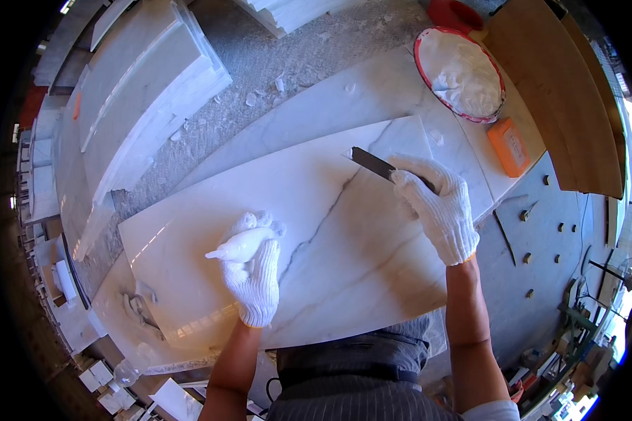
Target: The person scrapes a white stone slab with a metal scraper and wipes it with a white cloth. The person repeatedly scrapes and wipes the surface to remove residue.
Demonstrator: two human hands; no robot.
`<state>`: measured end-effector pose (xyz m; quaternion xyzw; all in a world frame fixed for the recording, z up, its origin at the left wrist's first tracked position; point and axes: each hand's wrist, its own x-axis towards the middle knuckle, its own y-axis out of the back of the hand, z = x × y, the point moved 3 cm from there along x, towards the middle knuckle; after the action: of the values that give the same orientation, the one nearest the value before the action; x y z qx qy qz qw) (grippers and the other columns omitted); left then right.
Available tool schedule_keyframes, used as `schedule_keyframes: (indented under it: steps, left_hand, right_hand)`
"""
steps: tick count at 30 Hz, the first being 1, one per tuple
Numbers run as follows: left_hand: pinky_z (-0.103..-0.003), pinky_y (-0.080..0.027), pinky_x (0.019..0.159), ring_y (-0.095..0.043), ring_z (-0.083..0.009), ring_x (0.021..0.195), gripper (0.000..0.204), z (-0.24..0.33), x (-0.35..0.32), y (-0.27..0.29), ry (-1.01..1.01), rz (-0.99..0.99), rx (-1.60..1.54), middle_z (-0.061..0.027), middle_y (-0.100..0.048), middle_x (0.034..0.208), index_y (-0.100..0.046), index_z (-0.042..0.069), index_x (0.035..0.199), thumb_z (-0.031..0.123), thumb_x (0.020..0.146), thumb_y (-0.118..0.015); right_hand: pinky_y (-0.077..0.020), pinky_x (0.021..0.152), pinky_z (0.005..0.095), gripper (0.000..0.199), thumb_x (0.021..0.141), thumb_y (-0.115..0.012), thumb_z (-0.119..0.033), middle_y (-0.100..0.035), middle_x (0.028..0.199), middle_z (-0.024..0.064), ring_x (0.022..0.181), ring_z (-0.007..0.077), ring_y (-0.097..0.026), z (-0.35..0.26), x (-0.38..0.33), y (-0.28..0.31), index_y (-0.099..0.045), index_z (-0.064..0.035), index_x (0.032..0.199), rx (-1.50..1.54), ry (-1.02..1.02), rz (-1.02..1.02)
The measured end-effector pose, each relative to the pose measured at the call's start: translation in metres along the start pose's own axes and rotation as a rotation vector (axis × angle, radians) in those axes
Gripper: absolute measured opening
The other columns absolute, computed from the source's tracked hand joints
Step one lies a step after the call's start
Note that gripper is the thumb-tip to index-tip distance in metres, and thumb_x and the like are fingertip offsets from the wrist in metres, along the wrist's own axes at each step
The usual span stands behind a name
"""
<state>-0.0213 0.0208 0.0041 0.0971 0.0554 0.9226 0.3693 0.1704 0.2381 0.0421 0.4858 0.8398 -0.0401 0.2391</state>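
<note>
The work in hand is surface treatment of a white marble slab [344,231] that lies flat on a lower, larger stone slab [344,98] serving as the surface. The left hand [254,270], in a white knit glove, has its grip closed around a small white squeeze bottle [240,245], held on its side with the nozzle pointing to the person's left, just above the near-left part of the slab. The right hand [437,207], also gloved, has its grip closed on the handle of a flat dark-bladed scraper [372,163], whose blade tip meets the slab near its far edge, close to the upper end of a grey vein [323,217] that runs diagonally across the stone. Judged from this view, the treatment is at an early or middle stage: no visible bead, smear or filled patch shows on the slab, and most of its face appears bare and glossy; whether anything has been applied under the blade cannot be told. The remainder of the vein line towards the near edge looks untreated. A red-rimmed basin [421,56] of white powder or paste stands at the far right of the surface, an orange block [509,147] beside it. Stone chips [274,88] lie scattered beyond the slab on the concrete floor.
</note>
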Motion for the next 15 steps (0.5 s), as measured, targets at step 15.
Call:
schedule_keyframes:
  steps: [15]
  left_hand:
    - [-0.042,-0.050,0.099,-0.061,-0.0289,0.114,0.043,0.008,0.002,-0.001,-0.003,0.040,-0.027,-0.0163,-0.055,0.129,-0.048,-0.005,0.131,-0.010,0.090,-0.059]
  right_hand:
    - [-0.0521,0.069,0.0301,0.028,0.091,-0.066,-0.010,-0.068,0.088,0.0107,0.075,0.0203,-0.065,0.001,0.000,-0.029,-0.067,-0.0028,0.118,-0.291,0.435,0.243]
